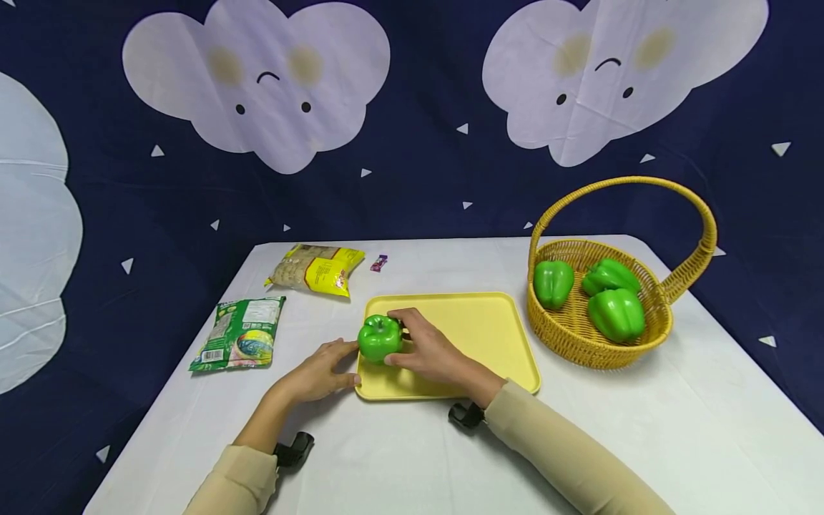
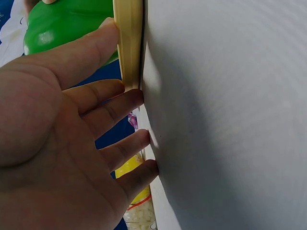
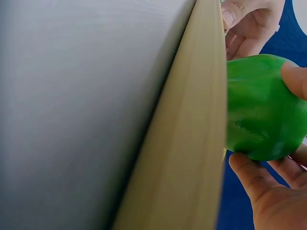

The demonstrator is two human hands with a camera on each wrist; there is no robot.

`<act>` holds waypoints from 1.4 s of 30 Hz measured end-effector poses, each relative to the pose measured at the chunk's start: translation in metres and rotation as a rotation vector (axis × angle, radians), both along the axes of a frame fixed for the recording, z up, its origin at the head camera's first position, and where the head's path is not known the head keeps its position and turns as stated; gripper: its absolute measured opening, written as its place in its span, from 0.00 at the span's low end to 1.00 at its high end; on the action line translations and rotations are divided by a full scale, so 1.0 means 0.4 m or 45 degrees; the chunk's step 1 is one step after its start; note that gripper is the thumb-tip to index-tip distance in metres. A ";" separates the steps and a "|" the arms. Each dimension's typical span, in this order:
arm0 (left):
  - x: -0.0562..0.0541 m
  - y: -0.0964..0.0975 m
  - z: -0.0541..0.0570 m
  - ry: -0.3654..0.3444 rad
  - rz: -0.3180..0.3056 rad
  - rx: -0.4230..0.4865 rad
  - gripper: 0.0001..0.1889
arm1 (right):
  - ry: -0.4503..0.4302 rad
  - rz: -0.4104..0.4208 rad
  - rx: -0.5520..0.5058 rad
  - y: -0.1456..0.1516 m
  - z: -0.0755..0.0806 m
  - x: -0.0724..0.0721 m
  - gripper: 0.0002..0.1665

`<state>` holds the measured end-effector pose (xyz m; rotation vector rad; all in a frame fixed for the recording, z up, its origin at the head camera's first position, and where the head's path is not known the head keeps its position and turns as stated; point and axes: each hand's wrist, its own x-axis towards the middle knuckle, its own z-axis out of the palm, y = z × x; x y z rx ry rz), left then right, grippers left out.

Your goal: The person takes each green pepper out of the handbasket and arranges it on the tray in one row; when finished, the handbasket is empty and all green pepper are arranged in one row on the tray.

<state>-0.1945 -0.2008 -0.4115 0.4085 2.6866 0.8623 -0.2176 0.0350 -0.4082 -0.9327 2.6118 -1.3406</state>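
A green bell pepper point(image 1: 380, 339) is at the left end of the yellow tray point(image 1: 476, 336). My right hand point(image 1: 430, 349) grips it from the right side, thumb at the front and fingers behind; the right wrist view shows the thumb and fingers around the pepper point(image 3: 264, 108). My left hand point(image 1: 320, 370) rests at the tray's left edge with its fingers spread. Seen from the left wrist, the thumb of this hand point(image 2: 62, 120) touches the tray rim point(image 2: 129, 48), and the straight fingertips meet the white tablecloth.
To the right stands a wicker basket point(image 1: 566, 347) with a tall handle, holding three more green bell peppers point(image 1: 616, 315). Left of the tray lie a green packet point(image 1: 239, 334) and a yellow bag point(image 1: 318, 269). A small purple wrapped candy point(image 1: 379, 263) lies behind the tray.
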 end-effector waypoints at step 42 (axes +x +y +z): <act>0.005 -0.002 -0.001 0.017 0.003 0.023 0.34 | 0.192 -0.101 0.194 0.011 0.029 0.022 0.47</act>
